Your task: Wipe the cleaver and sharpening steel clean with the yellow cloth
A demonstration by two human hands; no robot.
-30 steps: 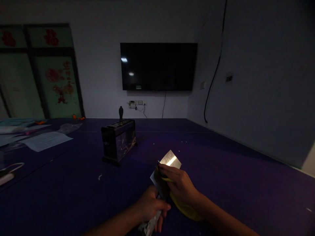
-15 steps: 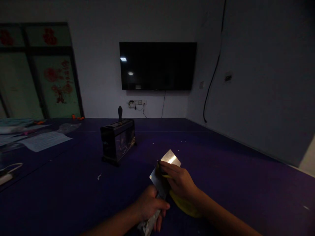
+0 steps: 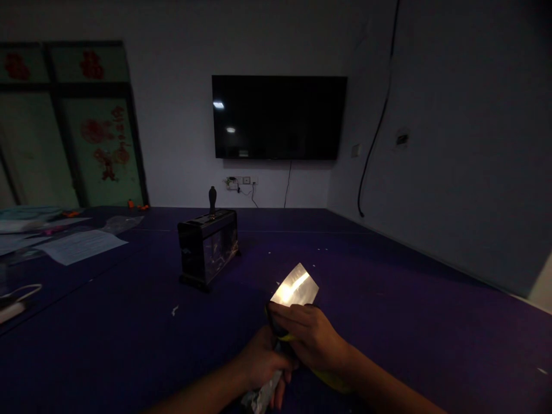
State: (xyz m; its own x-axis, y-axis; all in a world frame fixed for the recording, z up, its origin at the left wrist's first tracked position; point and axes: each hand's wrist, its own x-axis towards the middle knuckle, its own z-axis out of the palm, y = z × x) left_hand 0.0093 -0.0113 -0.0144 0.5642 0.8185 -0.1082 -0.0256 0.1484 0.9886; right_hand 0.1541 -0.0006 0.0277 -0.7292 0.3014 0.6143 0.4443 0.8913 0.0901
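My left hand [image 3: 261,363] is closed round the pale handle [image 3: 264,395] of a cleaver. Its wide shiny blade [image 3: 295,286] points up and away from me and catches the light. My right hand [image 3: 308,334] presses a yellow cloth [image 3: 328,376] against the lower part of the blade, fingers curled over it. Both hands hover low over the dark purple table [image 3: 129,339], near its front edge.
A black knife block [image 3: 207,244] with one dark handle sticking out stands ahead on the left. Papers [image 3: 80,246] and a white cable [image 3: 17,296] lie at the far left. A dark television [image 3: 278,117] hangs on the back wall. The room is dim.
My right hand with the yellow cloth has slid down the blade towards the handle, so more bare blade shows. The left hand has stayed in place.
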